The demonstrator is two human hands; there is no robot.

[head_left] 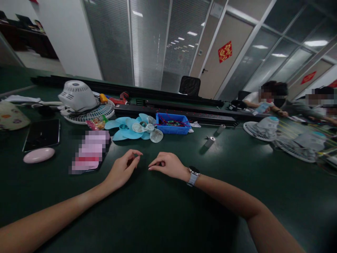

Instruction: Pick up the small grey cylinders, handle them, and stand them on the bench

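Both hands are over the dark green tabletop [163, 211], a short gap between them. My left hand [123, 167] is loosely curled, with a small space between thumb and forefinger and nothing visible in it. My right hand [168, 165], with a watch [193, 175] on its wrist, has thumb and forefinger tips close together; I see no object between them. Just beyond the hands lie light blue fan blades [122, 127] and a blue bin [173, 124] holding wires and small green parts. A phone [91, 151], blurred pink, lies left of my left hand.
Two small metal cylinders [210, 141] stand to the right. At left are a fan head [77, 95] on its grille, a dark tablet [43, 133] and a pink oval case [39, 155]. Long black rails [173, 111] run behind. People [271, 95] sit at far right near more fan parts [265, 127].
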